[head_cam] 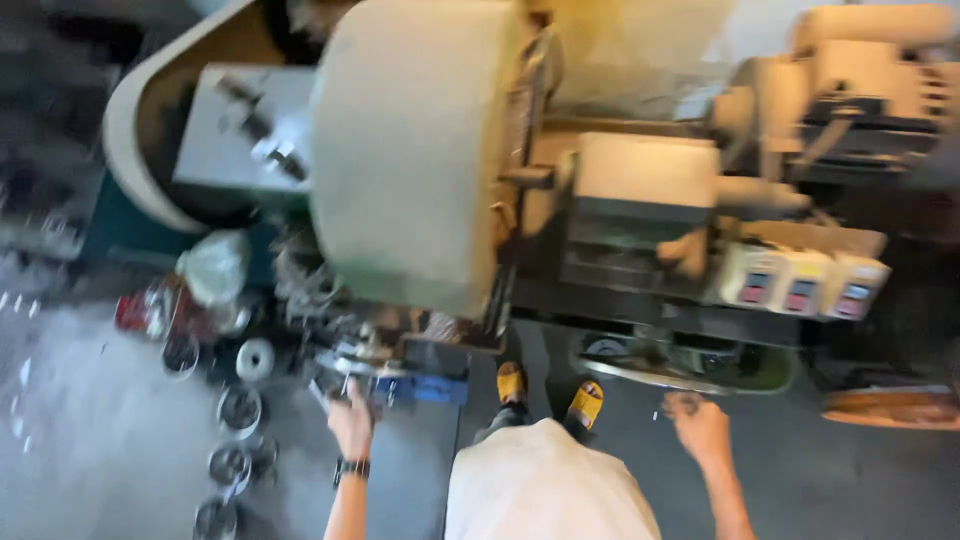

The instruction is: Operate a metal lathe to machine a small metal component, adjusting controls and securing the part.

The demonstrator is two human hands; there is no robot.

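The picture is blurred by motion. My left hand (351, 418), a watch on its wrist, reaches down to a metal part (352, 365) at the low left corner of a big machine (420, 150), next to a blue block (435, 388); whether it grips the part is unclear. Out to the right, my right hand (697, 422) has its fingers curled, with a small dark thing at the fingertips. Between the hands I see my light shirt and my feet in yellow slippers (586, 402).
Several round metal parts (240, 408) lie on the grey floor at the left, near a plastic bag (212, 265) and a red object (135, 312). Three white control boxes (800, 282) hang on the machine's right side. A brown board (890, 405) lies at the far right.
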